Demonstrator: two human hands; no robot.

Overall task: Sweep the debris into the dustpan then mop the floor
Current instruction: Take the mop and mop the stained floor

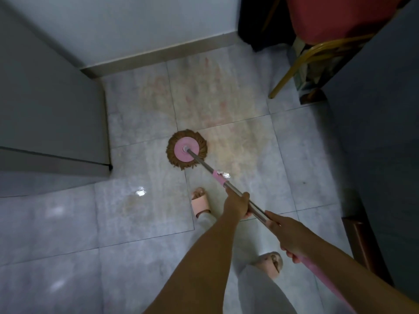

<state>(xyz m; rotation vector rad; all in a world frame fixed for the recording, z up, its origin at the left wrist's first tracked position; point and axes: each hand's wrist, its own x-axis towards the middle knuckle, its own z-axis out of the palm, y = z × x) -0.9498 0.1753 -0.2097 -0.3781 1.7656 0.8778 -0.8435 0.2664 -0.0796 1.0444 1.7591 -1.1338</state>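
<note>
Spin mop (pixel 186 150): round pink plate with brown fringe, head flat on the tiled floor (pixel 68 223) at frame centre, straddling a grout line. Mop pole (pixel 205 165) runs from the head toward 5 o'clock, metal lower section with a pink collar, pink grip at the top end.

Handling, judged: light overall, pole stiff, fringe soft and likely damp so it drags a bit; head probably swivels on its joint, so steer from the pole. Best hold is two hands spread apart on the pole, as now.

Left hand (pixel 237 206) clenched around the metal section, lower on the pole. Right hand (pixel 288 234) clenched higher up, where metal meets pink grip. Both grasping the pole.

Floor from 12 to 1 o'clock of the head shows a reddish-brown smear, looks wet or stained, so mopping is underway; no dustpan or debris in view. Glare spots at 7 o'clock suggest slick tile, slip risk for the sandalled feet (pixel 200 201).

Edges: grey cabinet (pixel 52 114) at 9 o'clock, its corner close to the head. Wall with baseboard (pixel 158 54) at 12. Red chair (pixel 328 23) at 1–2 o'clock, its gold leg (pixel 285 80) planted near the smear. Dark panel at 3 o'clock, brown furniture edge at 4.

Open room: straight lane toward 12, and wide toward 7–8 o'clock.
</note>
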